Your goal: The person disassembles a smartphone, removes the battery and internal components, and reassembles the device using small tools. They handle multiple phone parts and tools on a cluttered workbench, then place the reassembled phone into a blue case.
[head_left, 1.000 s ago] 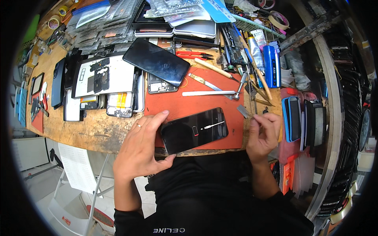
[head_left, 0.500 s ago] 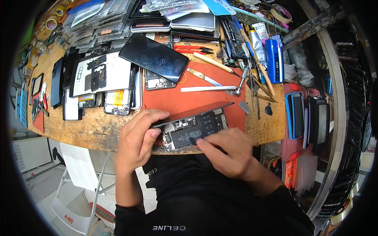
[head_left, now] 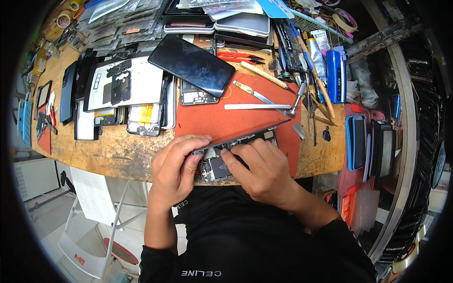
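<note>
An opened smartphone (head_left: 218,169) lies by the near edge of the bench, its black battery and metal inner parts showing. Above the far side of its body, the screen panel (head_left: 250,130) is tilted up. My left hand (head_left: 173,164) pinches the panel's left end between thumb and fingers. Over the phone's interior, my right hand (head_left: 262,170) is curled, with thumb and index fingertip close together at the panel's lower side. Whatever lies between those fingertips is too small to make out. The right hand covers much of the battery.
Behind the phone, a red mat (head_left: 203,118) carries a white stick (head_left: 258,107), a metal blade (head_left: 252,92) and a wooden-handled tool (head_left: 266,75). A large black phone (head_left: 192,65) rests on other phone parts. Stacked phones and screens (head_left: 120,87) stand left; a blue case (head_left: 335,75) stands right.
My right hand has moved from the phone's near edge up and left, over the interior to the raised panel. My left hand keeps its hold. The whole view has shifted slightly.
</note>
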Available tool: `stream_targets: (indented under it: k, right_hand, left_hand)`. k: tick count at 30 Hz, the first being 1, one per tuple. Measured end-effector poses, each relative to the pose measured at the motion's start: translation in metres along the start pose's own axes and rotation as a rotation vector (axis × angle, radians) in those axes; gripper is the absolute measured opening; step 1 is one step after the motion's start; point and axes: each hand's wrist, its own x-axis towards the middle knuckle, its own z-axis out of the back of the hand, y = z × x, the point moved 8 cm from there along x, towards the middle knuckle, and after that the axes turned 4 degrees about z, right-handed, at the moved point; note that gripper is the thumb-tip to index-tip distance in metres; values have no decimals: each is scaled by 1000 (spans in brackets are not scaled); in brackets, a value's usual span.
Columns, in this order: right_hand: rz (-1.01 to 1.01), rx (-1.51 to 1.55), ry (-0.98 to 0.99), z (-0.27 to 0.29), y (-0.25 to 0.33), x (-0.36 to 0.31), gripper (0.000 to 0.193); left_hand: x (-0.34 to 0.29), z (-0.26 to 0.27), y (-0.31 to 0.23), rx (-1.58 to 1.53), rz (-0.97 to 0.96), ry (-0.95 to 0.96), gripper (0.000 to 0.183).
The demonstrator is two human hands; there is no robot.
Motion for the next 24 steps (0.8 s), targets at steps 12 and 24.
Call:
stream_targets:
  k: [12, 24]
  right_hand:
    - [-34, 20, 6, -5, -5, 3, 23]
    - [-40, 1, -66, 21, 6, 4, 19]
  left_hand:
    - [-2, -2, 9, -30, 132, -37, 26]
    - [0, -2, 5, 18, 125, 20, 30]
